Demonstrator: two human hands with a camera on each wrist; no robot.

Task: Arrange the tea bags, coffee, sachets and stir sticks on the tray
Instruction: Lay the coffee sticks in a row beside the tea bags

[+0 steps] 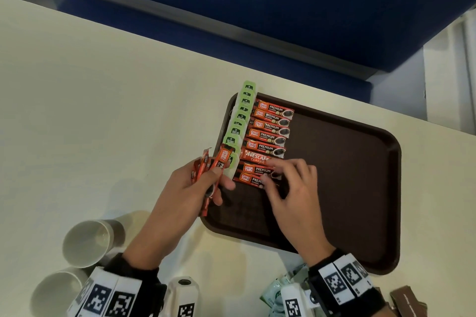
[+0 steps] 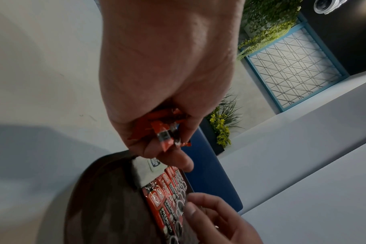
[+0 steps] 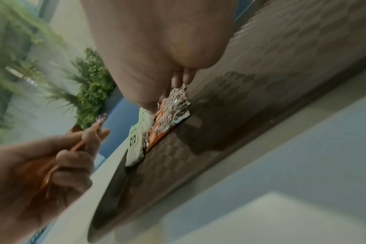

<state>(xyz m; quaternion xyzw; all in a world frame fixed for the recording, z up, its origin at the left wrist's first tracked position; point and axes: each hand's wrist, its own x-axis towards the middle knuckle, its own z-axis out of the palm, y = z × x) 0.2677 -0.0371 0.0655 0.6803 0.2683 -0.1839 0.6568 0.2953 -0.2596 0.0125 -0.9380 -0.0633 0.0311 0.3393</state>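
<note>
A brown tray (image 1: pixel 347 175) lies on the cream table. Green tea bags (image 1: pixel 239 121) overlap in a column along its left rim. Beside them lies a column of red coffee sachets (image 1: pixel 268 134), also seen in the left wrist view (image 2: pixel 167 198) and in the right wrist view (image 3: pixel 171 115). My left hand (image 1: pixel 206 183) grips a bundle of several coffee sachets (image 1: pixel 221 159) over the tray's left rim; the bundle (image 2: pixel 165 132) pokes out between its fingers. My right hand (image 1: pixel 269 172) pinches the right end of the nearest sachet (image 1: pixel 251 179) in the column.
Two paper cups (image 1: pixel 87 242) (image 1: pixel 56 293) lie on their sides at the lower left. Pale green sachets (image 1: pixel 278 288) and brown packets (image 1: pixel 407 298) sit by the near edge under my right wrist. A blue seat (image 1: pixel 283 8) runs beyond the table's far edge.
</note>
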